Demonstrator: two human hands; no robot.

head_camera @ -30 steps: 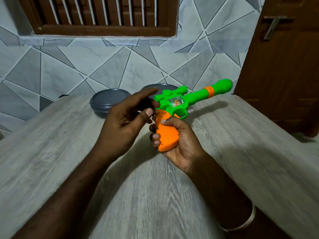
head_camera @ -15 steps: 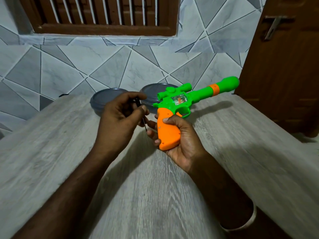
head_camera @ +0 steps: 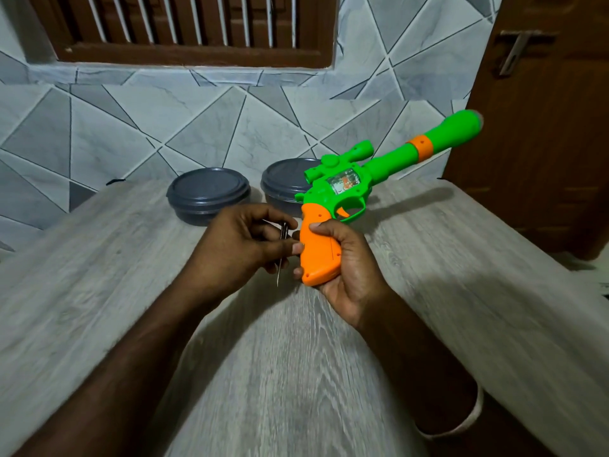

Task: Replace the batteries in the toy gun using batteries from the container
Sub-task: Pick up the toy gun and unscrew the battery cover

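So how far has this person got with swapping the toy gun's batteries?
Early stage. Done: the right hand has the toy gun by its orange grip, and the left hand has a small screwdriver. In hand: bringing the tool to the grip. Left: opening the grip, which looks closed, and both grey containers are lidded.

setting: a room in a home, by the look of it. wall (head_camera: 204,127) behind the table is clad in grey marble-look tiles cut in angular shapes. a dark wooden window frame (head_camera: 194,56) with pale vertical bars sits above it. wooden door (head_camera: 543,133) at right, metal handle (head_camera: 514,52) near its top. work surface is a grey wood-grain table (head_camera: 296,374); two lidded dark grey plastic containers (head_camera: 207,194) stand at its far edge against the wall.
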